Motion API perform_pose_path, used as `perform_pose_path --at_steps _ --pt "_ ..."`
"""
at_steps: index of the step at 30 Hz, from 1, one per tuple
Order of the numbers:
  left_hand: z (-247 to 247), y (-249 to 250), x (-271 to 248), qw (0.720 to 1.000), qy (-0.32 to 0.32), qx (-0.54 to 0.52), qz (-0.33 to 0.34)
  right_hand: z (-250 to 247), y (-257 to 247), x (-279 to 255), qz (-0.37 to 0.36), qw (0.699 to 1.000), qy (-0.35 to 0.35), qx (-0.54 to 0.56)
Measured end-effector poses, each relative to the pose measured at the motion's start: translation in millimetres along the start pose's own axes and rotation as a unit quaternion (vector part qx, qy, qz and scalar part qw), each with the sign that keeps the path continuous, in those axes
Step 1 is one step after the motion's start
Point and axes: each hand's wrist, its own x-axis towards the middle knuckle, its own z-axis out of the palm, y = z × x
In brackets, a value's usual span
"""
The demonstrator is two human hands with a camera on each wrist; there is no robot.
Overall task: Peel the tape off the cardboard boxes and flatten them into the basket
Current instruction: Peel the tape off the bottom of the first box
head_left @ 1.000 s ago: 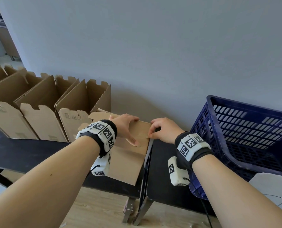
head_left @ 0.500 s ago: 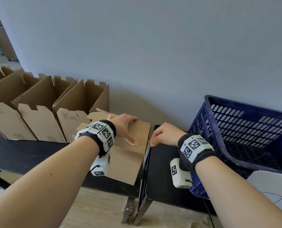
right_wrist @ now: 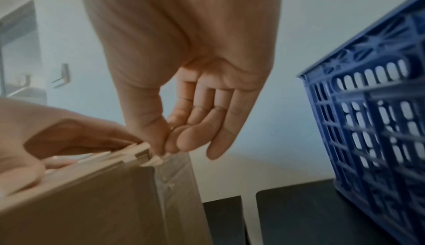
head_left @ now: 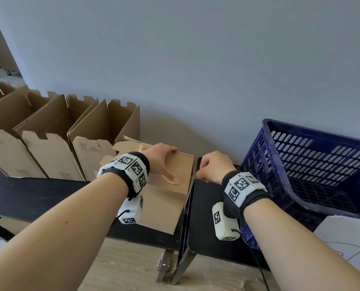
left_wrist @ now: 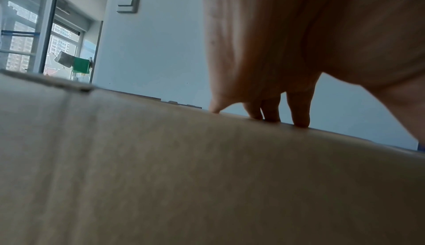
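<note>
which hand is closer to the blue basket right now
Right. The right hand pinches tape at the cardboard box's right edge, beside the blue basket. The left hand presses the box top, farther left.

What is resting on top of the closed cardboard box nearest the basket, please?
The left hand lies flat on the closed box, fingers spread. At the box's right edge the right hand pinches clear tape. The cardboard beneath the palm is hidden.

Your left hand presses flat on the box at frame centre; your right hand pinches its right edge.
</note>
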Motion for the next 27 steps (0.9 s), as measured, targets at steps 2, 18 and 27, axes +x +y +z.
perform_pose_path --at_steps 2,18,27 --pt "0.0 -0.8 0.8 1.000 0.000 0.004 0.002 -0.1 2.1 -0.4 -0.008 0.999 -0.014 0.043" --pt "4.4 -4.7 8.3 1.000 0.007 0.006 0.001 11.1 9.1 -5.0 0.042 0.984 0.029 0.169" --pt "6.9 -5.1 7.1 1.000 0.014 -0.002 -0.007 15.4 4.5 -12.5 0.013 0.994 0.043 0.102"
